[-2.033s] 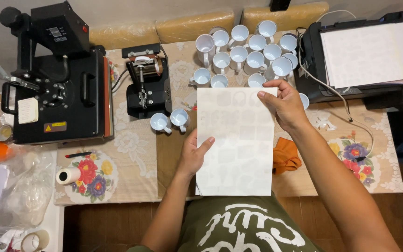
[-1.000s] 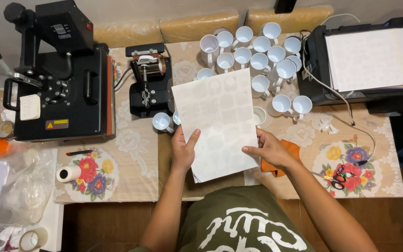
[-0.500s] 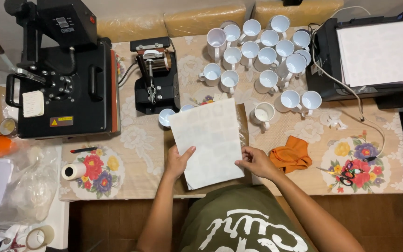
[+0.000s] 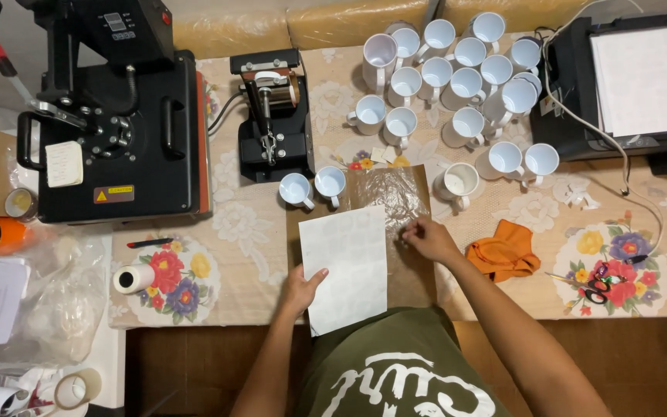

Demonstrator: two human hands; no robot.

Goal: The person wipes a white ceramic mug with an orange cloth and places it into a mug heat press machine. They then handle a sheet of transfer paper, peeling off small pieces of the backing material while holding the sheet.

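Observation:
My left hand (image 4: 300, 292) grips the lower left edge of a white paper sheet (image 4: 345, 262), which lies over the table's front edge near my body. My right hand (image 4: 426, 238) rests with pinched fingertips on a brown translucent sheet (image 4: 395, 197) spread on the table beside the white sheet; whether it grips that sheet is unclear. Two small white mugs (image 4: 314, 188) stand just beyond the paper. Many white mugs (image 4: 457, 77) cluster at the back of the table.
A large black heat press (image 4: 117, 116) fills the left side, a smaller mug press (image 4: 272, 116) beside it. A printer (image 4: 634, 77) sits at the right. An orange cloth (image 4: 505, 251), scissors (image 4: 600, 282) and a tape roll (image 4: 133, 278) lie on the floral tablecloth (image 4: 233, 255).
The white sheet came down from in front of the mugs to the front edge, held by the left hand alone. My right hand let go of it and moved onto the brown sheet.

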